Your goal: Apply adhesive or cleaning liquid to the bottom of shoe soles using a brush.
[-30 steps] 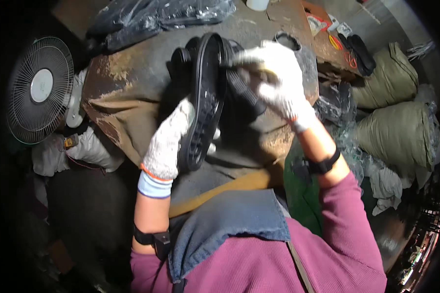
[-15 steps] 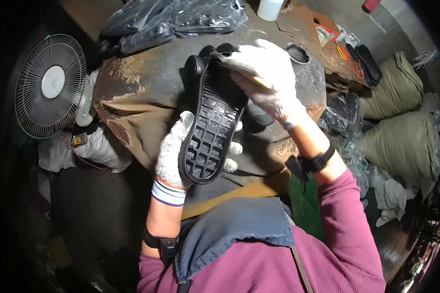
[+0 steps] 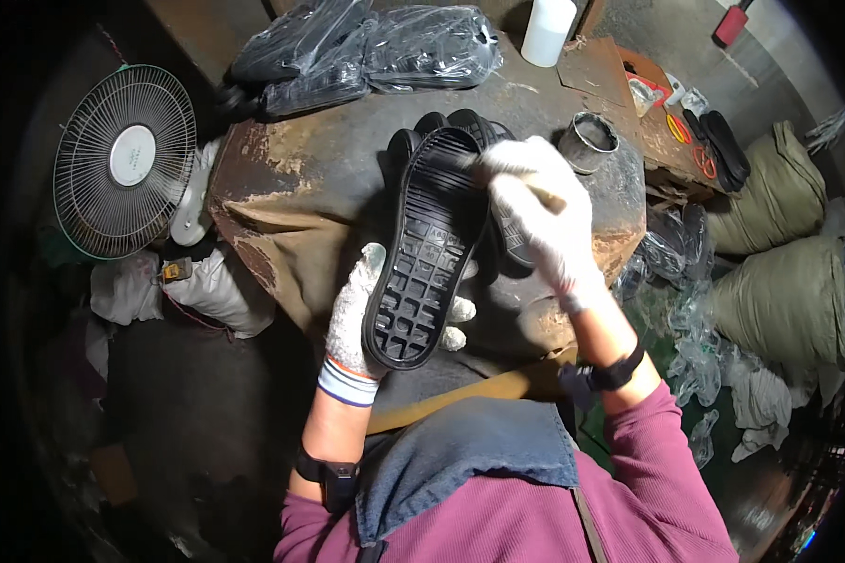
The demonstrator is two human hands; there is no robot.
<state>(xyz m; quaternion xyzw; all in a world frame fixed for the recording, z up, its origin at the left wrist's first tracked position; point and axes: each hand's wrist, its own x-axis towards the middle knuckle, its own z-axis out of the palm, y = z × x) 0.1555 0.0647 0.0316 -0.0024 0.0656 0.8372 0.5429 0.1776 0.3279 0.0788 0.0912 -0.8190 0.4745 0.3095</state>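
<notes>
Here, a black shoe sole (image 3: 427,253) is clasped by the gloved left hand (image 3: 352,314); the right hand (image 3: 543,206) curls near its upper rim, too blurred to tell what it pinches. Beyond lie more soles (image 3: 514,246); beneath, a table (image 3: 535,108).

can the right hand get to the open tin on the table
Probably yes: the right hand is close to the upright tin, and nothing seems to lie between them. But the hand is blurred at the far end of the black sole, so whether its grip is free is unclear.
</notes>
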